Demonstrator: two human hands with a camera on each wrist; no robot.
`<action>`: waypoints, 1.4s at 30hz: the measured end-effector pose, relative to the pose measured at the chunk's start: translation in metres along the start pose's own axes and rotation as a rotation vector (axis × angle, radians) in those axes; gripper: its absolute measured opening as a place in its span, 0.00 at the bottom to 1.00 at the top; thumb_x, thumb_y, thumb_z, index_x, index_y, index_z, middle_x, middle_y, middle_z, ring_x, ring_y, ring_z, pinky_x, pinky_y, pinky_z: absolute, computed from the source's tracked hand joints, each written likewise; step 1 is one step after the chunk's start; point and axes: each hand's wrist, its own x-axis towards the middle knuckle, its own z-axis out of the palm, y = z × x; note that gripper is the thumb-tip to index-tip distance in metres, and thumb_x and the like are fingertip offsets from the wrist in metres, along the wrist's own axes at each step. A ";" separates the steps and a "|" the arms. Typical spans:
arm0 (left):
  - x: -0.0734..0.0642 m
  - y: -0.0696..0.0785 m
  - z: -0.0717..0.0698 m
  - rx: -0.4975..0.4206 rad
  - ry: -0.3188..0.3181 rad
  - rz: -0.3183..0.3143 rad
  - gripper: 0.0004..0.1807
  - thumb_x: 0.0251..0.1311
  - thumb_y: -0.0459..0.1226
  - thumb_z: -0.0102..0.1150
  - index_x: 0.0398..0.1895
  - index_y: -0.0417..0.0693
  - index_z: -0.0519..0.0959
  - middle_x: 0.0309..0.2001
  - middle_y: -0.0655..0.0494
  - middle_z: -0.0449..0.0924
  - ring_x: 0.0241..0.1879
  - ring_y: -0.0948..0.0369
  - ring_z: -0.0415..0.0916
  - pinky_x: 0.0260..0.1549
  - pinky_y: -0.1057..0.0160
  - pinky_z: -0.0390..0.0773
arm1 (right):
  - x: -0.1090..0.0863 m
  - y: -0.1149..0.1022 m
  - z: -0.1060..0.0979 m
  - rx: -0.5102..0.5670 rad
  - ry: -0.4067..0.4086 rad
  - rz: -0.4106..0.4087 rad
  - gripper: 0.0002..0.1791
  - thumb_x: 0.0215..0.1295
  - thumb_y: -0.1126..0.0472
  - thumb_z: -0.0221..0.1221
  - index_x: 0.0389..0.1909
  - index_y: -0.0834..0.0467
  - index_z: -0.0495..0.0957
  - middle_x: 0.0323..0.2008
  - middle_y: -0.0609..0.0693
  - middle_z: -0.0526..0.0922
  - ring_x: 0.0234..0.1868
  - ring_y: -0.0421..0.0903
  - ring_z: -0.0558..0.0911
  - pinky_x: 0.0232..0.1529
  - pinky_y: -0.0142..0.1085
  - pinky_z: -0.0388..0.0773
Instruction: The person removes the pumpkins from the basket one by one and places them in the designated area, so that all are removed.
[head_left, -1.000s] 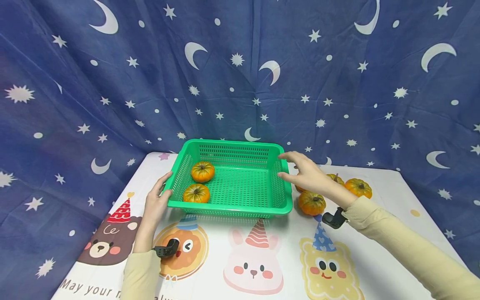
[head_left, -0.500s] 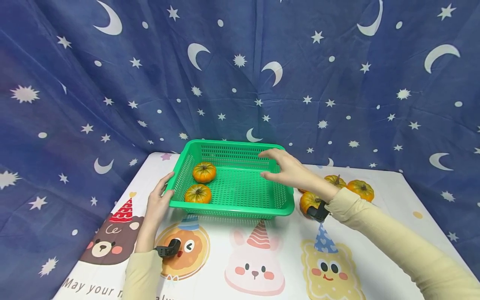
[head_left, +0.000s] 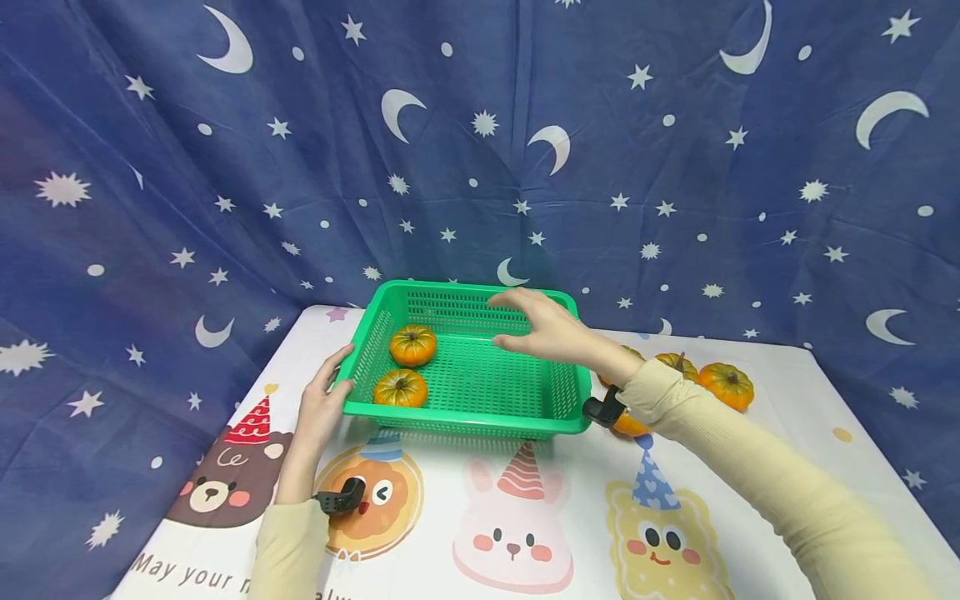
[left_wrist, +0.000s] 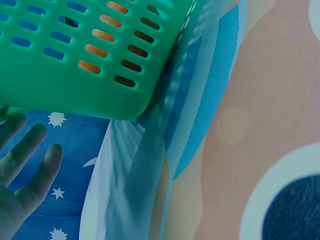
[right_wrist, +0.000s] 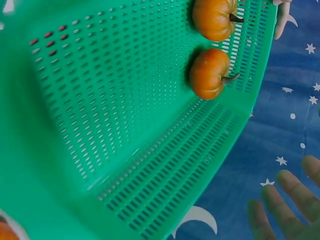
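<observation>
A green plastic basket [head_left: 468, 421] with slotted walls stands on the table, and two small orange pumpkins [head_left: 412, 345] lie inside near its left wall. My left hand [head_left: 321, 404] rests at the left rim, thumb and fingertips right at the edge. In the left wrist view its fingers [left_wrist: 47, 167] are spread and nearly straight beside the basket wall. Over the right half of the basket hovers my right hand [head_left: 551, 329], thumb and fingers apart, holding nothing. The right wrist view shows the pumpkins [right_wrist: 209, 74] with brown stems, away from the right fingers [right_wrist: 280, 200].
Several more pumpkins [head_left: 726, 385] sit on the table right of the basket, partly covered by the right forearm. A white tablecloth [head_left: 585, 517] with cartoon prints covers the table. A dark blue star-and-moon curtain [head_left: 450, 167] hangs behind and at the left.
My right hand has moved left from the basket's right rim to over its inside, its fingers staying apart. The left hand stays at the left rim. The pumpkins keep their places.
</observation>
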 end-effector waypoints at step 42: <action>0.001 -0.002 -0.001 0.010 0.005 0.018 0.30 0.66 0.34 0.44 0.71 0.62 0.63 0.71 0.50 0.64 0.64 0.52 0.67 0.45 0.72 0.69 | 0.107 0.013 0.099 0.265 -0.066 0.008 0.36 0.59 0.54 0.64 0.67 0.57 0.64 0.66 0.55 0.70 0.66 0.56 0.70 0.64 0.50 0.68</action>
